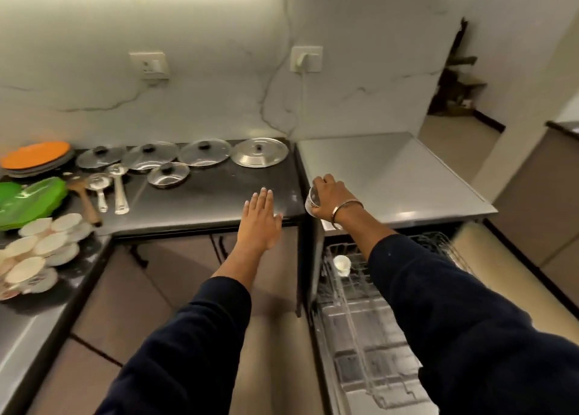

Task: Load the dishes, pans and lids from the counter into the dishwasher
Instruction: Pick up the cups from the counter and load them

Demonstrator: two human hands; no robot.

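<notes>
My right hand (pixel 332 197) grips a small white cup (pixel 311 202) above the left edge of the open dishwasher. Its upper wire rack (pixel 354 276) is pulled out, and one white cup (pixel 341 264) stands in it. My left hand (pixel 260 218) is flat and open, its fingers spread over the front edge of the dark counter (pixel 213 201). Several glass lids (pixel 205 153) and a steel lid (pixel 260 152) lie along the counter's back. On the left are an orange plate stack (pixel 36 157), green plates (pixel 28 200), small white bowls (pixel 34 258) and steel ladles (pixel 117 192).
The dishwasher's steel top (pixel 391 176) runs to the right of the dark counter. A wall socket with a white plug and cable (pixel 305 60) sits above the corner. Cabinet doors (pixel 175 267) are below the counter. A doorway opens at the far right.
</notes>
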